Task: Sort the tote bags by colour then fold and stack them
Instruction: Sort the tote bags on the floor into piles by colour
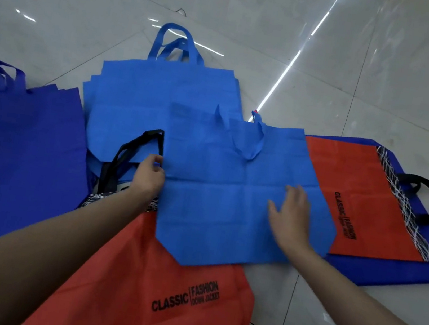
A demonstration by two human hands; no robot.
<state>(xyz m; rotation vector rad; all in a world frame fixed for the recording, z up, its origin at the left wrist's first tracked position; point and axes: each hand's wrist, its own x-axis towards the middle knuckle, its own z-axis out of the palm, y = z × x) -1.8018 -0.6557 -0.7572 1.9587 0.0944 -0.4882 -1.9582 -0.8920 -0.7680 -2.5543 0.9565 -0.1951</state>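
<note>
A light blue tote bag [219, 196] lies flat in the middle, handles folded onto it. My left hand [149, 173] pinches its left edge. My right hand [291, 215] lies flat on its right part with fingers spread. Behind it sits a pile of light blue bags [146, 91]. A pile of dark blue bags [17, 149] lies at the left. An orange bag [149, 291] printed CLASSIC lies under the middle bag at the front, its black handles [130, 158] by my left hand. Another orange bag [369, 196] lies at the right on dark blue bags [391, 272].
Everything lies on a glossy pale tiled floor [360, 72] with grout lines and light reflections. Bare tiles stretch behind the bags and at the front right.
</note>
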